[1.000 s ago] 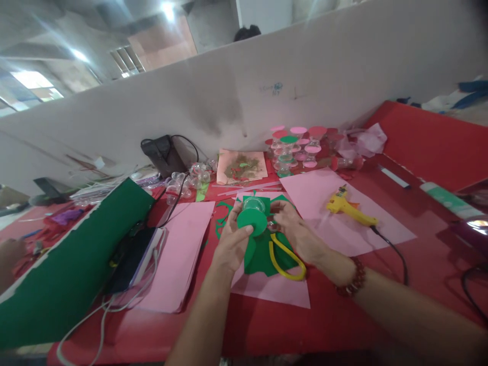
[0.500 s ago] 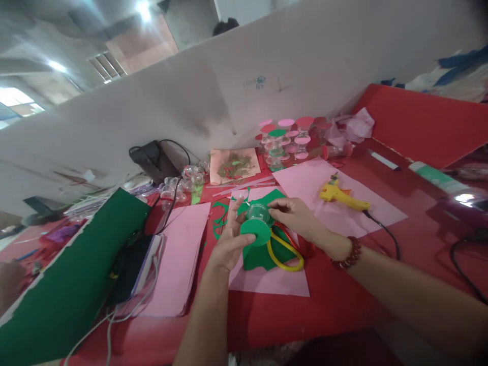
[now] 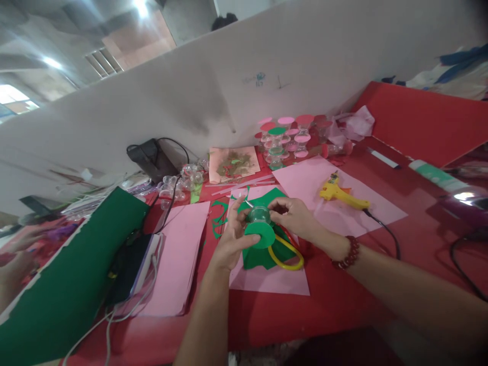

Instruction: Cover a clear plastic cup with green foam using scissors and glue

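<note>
My left hand [image 3: 235, 236] is closed around a clear plastic cup [image 3: 260, 214] with a round green disc [image 3: 260, 235] on its near end; the thumb presses on the disc. At the cup's right side my right hand [image 3: 292, 214] is closed in a pinch, its fingertips at the cup's edge. Whatever lies between those fingertips is hidden. Beneath the hands are scissors with a yellow handle loop [image 3: 285, 265] and a partly covered red one, resting on a cut green sheet [image 3: 253, 260] over pink paper [image 3: 272, 284].
A yellow hot glue gun [image 3: 343, 196] lies on pink paper to the right, its cord trailing rightward. Stacked clear cups with coloured discs [image 3: 277, 131] stand at the back. On the left are a pink paper stack [image 3: 183, 259], a green board [image 3: 72, 279] and another person's hand [image 3: 17, 264].
The cup and green disc have shifted slightly right in my left hand's hold. My right hand stays at the cup's edge. At far left, another person's hand has come further into view.
</note>
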`<action>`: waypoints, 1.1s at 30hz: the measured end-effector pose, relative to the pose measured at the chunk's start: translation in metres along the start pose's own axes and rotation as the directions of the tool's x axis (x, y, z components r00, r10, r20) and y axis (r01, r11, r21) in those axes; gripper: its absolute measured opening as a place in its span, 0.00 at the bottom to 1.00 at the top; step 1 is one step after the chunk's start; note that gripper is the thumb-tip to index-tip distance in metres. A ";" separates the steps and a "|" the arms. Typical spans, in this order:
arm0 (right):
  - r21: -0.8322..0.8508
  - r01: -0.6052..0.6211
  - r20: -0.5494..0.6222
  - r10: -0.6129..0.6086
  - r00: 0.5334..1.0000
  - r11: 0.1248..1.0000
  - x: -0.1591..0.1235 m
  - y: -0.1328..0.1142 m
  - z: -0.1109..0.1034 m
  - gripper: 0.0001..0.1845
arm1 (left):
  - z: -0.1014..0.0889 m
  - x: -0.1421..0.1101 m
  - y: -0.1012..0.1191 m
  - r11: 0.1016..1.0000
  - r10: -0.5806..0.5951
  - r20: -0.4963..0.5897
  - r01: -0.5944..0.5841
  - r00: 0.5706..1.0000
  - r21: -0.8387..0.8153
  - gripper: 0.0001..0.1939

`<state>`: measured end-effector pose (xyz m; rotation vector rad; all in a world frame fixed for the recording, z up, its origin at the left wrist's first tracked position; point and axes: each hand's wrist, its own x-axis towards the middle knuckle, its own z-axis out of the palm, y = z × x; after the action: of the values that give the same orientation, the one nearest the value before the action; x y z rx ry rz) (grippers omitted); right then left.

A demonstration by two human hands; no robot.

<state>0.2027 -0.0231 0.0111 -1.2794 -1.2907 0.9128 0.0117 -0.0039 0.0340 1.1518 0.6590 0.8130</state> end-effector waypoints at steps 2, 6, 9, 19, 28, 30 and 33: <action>-0.001 -0.004 0.000 0.004 1.000 1.000 -0.001 -0.001 0.000 0.04 | 0.000 0.000 -0.001 1.000 0.013 -0.006 -0.013 1.000 0.007 0.52; 0.026 0.004 -0.010 -0.003 1.000 1.000 -0.001 0.000 0.001 0.05 | -0.001 0.000 -0.001 0.999 0.051 -0.036 -0.050 0.998 0.018 0.51; 0.045 0.006 0.002 -0.006 1.000 0.999 0.000 0.001 0.000 0.06 | -0.001 0.001 -0.002 0.996 0.058 -0.010 -0.058 0.998 0.062 0.53; 0.095 -0.033 0.005 0.033 0.999 0.995 0.001 0.002 0.001 0.07 | -0.003 0.002 -0.003 0.986 0.157 -0.035 -0.154 0.987 0.067 0.50; 0.111 -0.007 -0.009 0.008 1.000 0.994 0.000 0.001 0.002 0.03 | -0.003 0.003 -0.005 0.974 0.213 -0.029 -0.210 0.977 0.090 0.50; 0.113 -0.008 -0.004 0.009 1.000 0.994 0.000 0.001 0.002 0.04 | -0.002 0.003 -0.005 0.973 0.208 -0.003 -0.207 0.978 0.100 0.51; 0.111 -0.011 -0.019 0.013 1.000 0.994 0.000 -0.001 0.001 0.03 | -0.001 0.002 -0.005 0.972 0.217 -0.016 -0.215 0.976 0.099 0.52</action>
<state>0.2011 -0.0234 0.0117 -1.2073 -1.2016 0.9649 0.0129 -0.0019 0.0292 1.3187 0.6069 0.9907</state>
